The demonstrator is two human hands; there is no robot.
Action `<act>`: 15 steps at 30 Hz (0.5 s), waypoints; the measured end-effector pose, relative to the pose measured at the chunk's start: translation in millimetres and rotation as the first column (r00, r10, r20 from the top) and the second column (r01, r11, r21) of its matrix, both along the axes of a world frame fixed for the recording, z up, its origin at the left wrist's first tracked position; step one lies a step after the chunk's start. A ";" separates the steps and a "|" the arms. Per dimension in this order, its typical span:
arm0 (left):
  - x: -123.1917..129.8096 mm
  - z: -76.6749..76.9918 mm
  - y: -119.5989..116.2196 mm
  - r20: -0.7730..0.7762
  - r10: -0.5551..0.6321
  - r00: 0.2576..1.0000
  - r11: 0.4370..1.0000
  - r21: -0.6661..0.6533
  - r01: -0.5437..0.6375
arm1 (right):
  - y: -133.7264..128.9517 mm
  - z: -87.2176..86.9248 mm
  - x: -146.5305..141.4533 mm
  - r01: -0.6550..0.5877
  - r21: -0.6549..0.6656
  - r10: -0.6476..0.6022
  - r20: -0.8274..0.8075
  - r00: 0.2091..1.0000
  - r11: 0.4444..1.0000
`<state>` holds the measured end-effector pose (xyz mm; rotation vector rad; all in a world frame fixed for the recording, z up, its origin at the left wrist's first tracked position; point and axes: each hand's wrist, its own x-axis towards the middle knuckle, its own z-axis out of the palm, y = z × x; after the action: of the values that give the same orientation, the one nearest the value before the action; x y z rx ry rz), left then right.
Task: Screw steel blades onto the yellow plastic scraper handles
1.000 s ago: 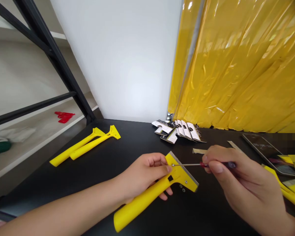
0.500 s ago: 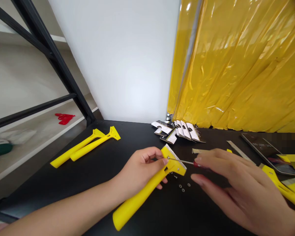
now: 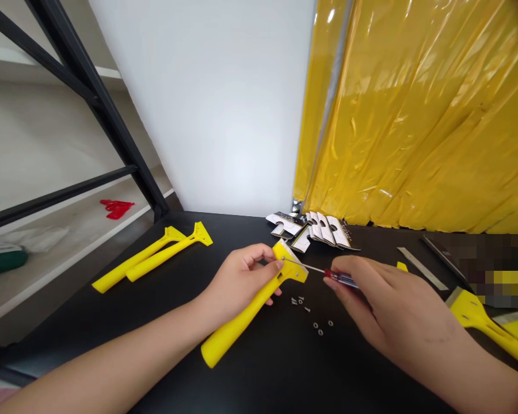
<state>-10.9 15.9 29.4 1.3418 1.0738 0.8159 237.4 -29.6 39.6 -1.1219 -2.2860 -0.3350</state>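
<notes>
My left hand (image 3: 248,276) grips a yellow scraper (image 3: 246,322) near its head, thumb beside a screw. The scraper's wide handle end points down toward me, and a metal blade shows along the head's upper edge. In my right hand (image 3: 380,299) is a screwdriver (image 3: 341,278) with a red and clear handle, pinched between thumb and fingers. Its thin shaft reaches left to the screw by my left thumb. Small screws and nuts (image 3: 320,332) lie on the black table (image 3: 259,385) below the scraper head.
Two yellow scrapers (image 3: 164,258) lie at the left. Folded cards (image 3: 328,230) sit at the back. On the right are a metal blade (image 3: 423,268), a dark flat device (image 3: 446,259) and more yellow scrapers (image 3: 486,322). A shelf with a black frame (image 3: 125,144) stands left.
The scraper and my left hand have shifted up and slightly left. My right hand has moved left, its fingers now closed around the screwdriver handle, which shows more.
</notes>
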 end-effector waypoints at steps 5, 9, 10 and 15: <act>-1.2 -0.7 0.2 -0.034 0.021 0.999 0.999 0.039 -0.020 | -0.4 -3.0 -2.3 0.054 -0.003 -0.054 -0.015 0.998 0.999; -0.5 -1.6 0.1 -0.062 0.013 0.998 0.998 0.060 -0.009 | 0.3 -3.8 -3.3 0.043 -0.083 -0.047 -0.048 0.998 0.996; -0.4 -2.1 0.2 -0.066 0.010 0.998 0.998 0.064 -0.006 | 0.3 -4.0 -3.2 0.037 -0.108 -0.044 -0.061 0.997 0.993; -0.4 -5.9 1.2 -0.064 0.002 0.998 0.997 0.074 0.003 | -0.2 -5.9 -2.2 0.018 -0.205 -0.037 -0.092 0.995 0.979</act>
<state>-11.3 17.2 23.4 1.4388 1.1020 0.8245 235.2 -29.8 33.8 -1.2435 -2.2606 -0.0554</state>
